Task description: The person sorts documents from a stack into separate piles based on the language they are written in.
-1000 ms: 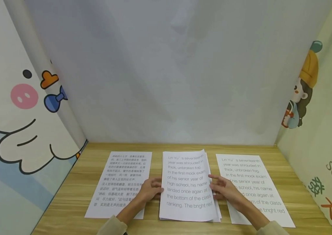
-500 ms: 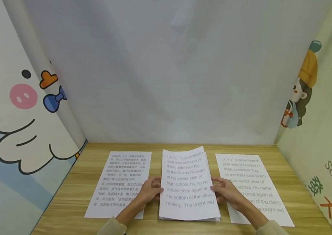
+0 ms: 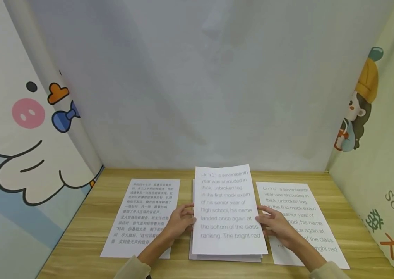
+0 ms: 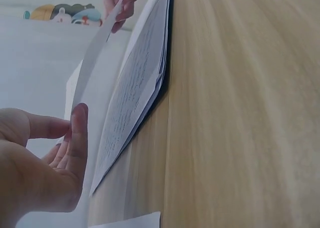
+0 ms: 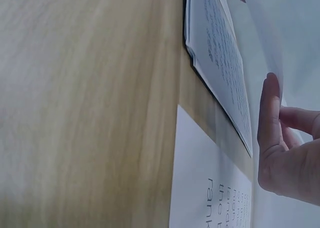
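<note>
A sheet of paper [image 3: 228, 213] with large English print is held up by both hands over a stack of papers [image 3: 226, 257]. My left hand [image 3: 179, 223] pinches its left edge between thumb and fingers, and my right hand [image 3: 277, 225] pinches the right edge. From the left wrist view, the lifted sheet [image 4: 92, 57] appears edge-on, with a gap between it and the printed stack [image 4: 132, 87] on the table. The right wrist view gives the same: thumb and fingers grip the sheet [image 5: 267, 42] above the stack [image 5: 220, 52].
On the wooden table [image 3: 78, 236], a sheet with Chinese print [image 3: 141, 217] lies left of the stack. Another English sheet [image 3: 308, 232] lies to the right, partly under my right forearm. A pale back wall [image 3: 197, 97] and decorated side panels surround the table.
The top sheet has risen off the stack, first bowing at its upper edge, and shifted slightly right. Both hands have moved up with it, the right one also a little outward.
</note>
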Demonstrator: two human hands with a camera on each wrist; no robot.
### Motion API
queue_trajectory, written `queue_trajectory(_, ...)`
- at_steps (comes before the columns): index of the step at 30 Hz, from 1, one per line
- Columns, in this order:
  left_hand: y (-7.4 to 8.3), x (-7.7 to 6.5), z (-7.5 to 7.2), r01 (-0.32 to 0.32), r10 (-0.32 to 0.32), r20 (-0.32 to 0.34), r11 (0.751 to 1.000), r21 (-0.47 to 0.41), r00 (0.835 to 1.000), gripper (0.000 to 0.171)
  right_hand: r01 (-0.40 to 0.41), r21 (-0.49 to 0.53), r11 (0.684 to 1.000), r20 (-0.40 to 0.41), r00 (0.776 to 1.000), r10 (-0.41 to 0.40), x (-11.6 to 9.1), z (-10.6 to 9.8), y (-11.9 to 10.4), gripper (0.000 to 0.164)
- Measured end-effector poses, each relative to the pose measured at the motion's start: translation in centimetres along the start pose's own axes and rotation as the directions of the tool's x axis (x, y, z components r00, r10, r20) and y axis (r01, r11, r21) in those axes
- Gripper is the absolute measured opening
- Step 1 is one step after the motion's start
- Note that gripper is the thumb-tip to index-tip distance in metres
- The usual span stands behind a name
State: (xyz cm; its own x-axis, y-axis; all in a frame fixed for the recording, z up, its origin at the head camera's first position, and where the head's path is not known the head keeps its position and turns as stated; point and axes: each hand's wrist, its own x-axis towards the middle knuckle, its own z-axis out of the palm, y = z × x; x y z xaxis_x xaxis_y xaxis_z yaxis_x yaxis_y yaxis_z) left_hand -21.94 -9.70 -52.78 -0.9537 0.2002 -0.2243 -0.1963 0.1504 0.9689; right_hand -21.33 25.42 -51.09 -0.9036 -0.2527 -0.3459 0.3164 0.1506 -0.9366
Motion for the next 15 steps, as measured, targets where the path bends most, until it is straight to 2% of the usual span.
queue_trajectory(8,0.3,0.2,0.8,-0.070,0.071,0.024,0.997,-0.038,0.997,0.061,-0.007,0.076,0.997,0.000,1.000,0.008,-0.4,-1.2,0.3,0.075)
queue_trajectory(15,0.6,0.6,1.6,-0.074,0.076,0.043,0.996,-0.055,0.996,0.058,-0.020,0.103,0.994,-0.029,0.999,0.023,-0.6,-2.1,0.5,0.073)
